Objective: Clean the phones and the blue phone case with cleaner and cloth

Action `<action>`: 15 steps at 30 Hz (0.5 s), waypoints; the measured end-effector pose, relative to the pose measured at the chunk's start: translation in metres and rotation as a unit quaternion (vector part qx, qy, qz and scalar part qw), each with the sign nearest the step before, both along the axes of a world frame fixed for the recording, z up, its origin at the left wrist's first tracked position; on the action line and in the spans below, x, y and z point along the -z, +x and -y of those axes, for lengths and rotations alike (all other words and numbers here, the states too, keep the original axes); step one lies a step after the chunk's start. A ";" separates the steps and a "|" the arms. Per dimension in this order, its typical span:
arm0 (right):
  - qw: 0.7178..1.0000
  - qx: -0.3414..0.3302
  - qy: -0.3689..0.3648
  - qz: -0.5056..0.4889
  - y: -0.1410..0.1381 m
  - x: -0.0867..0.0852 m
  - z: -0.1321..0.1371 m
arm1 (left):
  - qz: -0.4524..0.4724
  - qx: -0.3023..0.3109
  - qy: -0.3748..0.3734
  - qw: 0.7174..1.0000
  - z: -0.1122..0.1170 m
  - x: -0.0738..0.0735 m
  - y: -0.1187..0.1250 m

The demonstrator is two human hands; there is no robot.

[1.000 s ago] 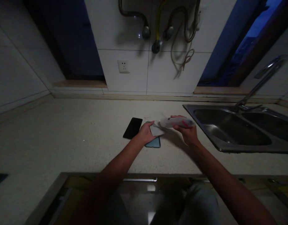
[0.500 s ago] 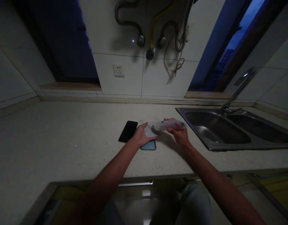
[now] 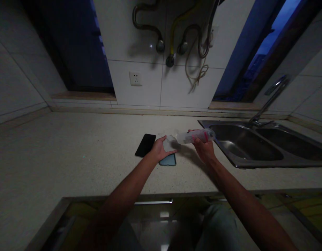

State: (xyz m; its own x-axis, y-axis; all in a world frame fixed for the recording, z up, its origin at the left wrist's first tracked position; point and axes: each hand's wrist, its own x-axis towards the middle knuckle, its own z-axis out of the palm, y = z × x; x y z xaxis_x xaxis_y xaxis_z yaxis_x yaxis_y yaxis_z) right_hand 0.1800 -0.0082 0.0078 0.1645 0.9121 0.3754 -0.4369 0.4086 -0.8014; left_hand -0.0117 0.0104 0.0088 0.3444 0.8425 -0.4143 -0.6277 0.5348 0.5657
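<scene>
So there are two hands over one pale countertop (image 3: 108, 139), both busy. The left hand (image 3: 158, 150) has its thumb and fingers around one thin white piece (image 3: 169, 144), thumb along the far side and a finger stretched along the near side. Can't tell if it's paper or cloth, the light's pretty dim. The right hand (image 3: 204, 149) is wrapped around one clear bottle (image 3: 188, 137) with pinkish-red print, tipped onto its side with the narrower end aimed left at the white piece. Can't tell if those two actually touch.

Two flat things sit by the left hand: one black phone (image 3: 145, 145) lying just to its left, and one blue phone case (image 3: 168, 160) partly under the hand and the white piece, near end poking out.

Over on the right there's one metal sink (image 3: 236, 164) with two basins and one tap (image 3: 271, 99). On the far wall I count one socket (image 3: 135, 78), two dark hoses (image 3: 147, 27), one yellow hose (image 3: 172, 35) between them, and one looped cord (image 3: 201, 74). Two windows (image 3: 79, 45) too, one left and one right.
</scene>
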 end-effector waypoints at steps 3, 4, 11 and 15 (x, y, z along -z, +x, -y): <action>0.999 -0.016 -0.008 0.028 0.003 0.008 -0.001 | -0.006 0.014 -0.004 1.000 0.000 -0.002 0.001; 0.998 -0.029 -0.011 0.048 0.004 0.011 -0.001 | -0.007 0.020 -0.003 1.000 0.000 -0.002 0.001; 0.991 -0.079 -0.001 0.111 0.006 0.018 0.000 | -0.005 0.025 0.004 1.000 -0.003 -0.001 0.000; 0.994 -0.065 0.010 0.092 0.004 0.013 0.001 | 0.003 0.033 0.006 0.999 -0.003 0.001 -0.001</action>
State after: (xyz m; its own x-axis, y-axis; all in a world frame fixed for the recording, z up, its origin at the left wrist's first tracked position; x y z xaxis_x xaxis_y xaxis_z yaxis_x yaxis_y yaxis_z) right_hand 0.1840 -0.0088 -0.0056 -0.0279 0.9128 0.4074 -0.3334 0.3757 -0.8647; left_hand -0.0128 0.0129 0.0082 0.4023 0.8226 -0.4020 -0.5936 0.5686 0.5695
